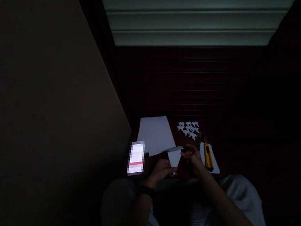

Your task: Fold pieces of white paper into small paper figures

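Observation:
A small piece of white paper point(174, 157) is held between my two hands over the dark table, its top edge bent or folded over. My left hand point(162, 169) pinches its lower left part, thumb near the pointed bottom. On the other side, my right hand point(192, 155) grips the upper right edge with curled fingers. Dim light hides the exact folds and some fingertips. Just right of my right hand, a yellow and black utility knife point(208, 157) lies on another sheet of white paper point(215, 163).
Large white sheets point(155, 134) lie at the back left of the table. A lit, blurred-out phone point(136, 158) is at the left edge. Several small folded paper pieces point(189, 128) are grouped at the back right. A wall point(57, 102) rises on the left, slatted shutters point(188, 18) ahead.

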`<state>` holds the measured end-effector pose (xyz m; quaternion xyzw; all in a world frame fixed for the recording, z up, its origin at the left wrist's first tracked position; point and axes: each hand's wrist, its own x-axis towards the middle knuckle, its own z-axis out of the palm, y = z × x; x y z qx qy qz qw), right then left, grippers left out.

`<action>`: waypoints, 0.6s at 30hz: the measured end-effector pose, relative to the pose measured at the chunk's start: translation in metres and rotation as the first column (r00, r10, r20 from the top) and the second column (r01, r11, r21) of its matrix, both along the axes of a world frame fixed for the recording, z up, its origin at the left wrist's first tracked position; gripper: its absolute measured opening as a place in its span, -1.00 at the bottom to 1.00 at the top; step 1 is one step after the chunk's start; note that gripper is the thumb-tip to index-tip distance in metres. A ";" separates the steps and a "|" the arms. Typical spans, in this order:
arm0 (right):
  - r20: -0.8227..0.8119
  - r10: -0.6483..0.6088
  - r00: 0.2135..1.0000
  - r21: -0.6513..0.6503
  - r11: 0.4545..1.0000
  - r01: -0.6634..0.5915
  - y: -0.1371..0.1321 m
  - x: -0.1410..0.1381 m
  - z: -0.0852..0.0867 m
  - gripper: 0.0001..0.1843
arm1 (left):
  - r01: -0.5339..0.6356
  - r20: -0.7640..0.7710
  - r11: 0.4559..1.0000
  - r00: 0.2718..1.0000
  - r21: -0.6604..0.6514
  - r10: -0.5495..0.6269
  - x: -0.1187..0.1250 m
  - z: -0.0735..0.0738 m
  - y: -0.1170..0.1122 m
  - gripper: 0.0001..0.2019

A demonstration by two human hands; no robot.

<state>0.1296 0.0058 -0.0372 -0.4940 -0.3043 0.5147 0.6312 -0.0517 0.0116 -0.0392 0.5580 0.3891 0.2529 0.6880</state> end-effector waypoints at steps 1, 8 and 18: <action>-0.001 0.008 1.000 0.008 1.000 -0.008 -0.001 0.001 0.001 -0.37 | -0.007 0.008 1.000 1.000 0.006 0.006 0.000 0.000 0.000 -0.66; 0.053 0.244 0.968 -0.029 0.970 -0.243 -0.011 -0.001 0.001 -0.22 | -0.002 0.041 0.999 0.999 0.046 0.001 -0.001 0.008 -0.001 -0.64; 0.043 0.168 0.985 -0.052 0.985 -0.165 -0.003 -0.004 -0.006 -0.34 | 0.003 0.049 1.000 0.999 0.025 -0.004 0.005 0.006 -0.002 -0.65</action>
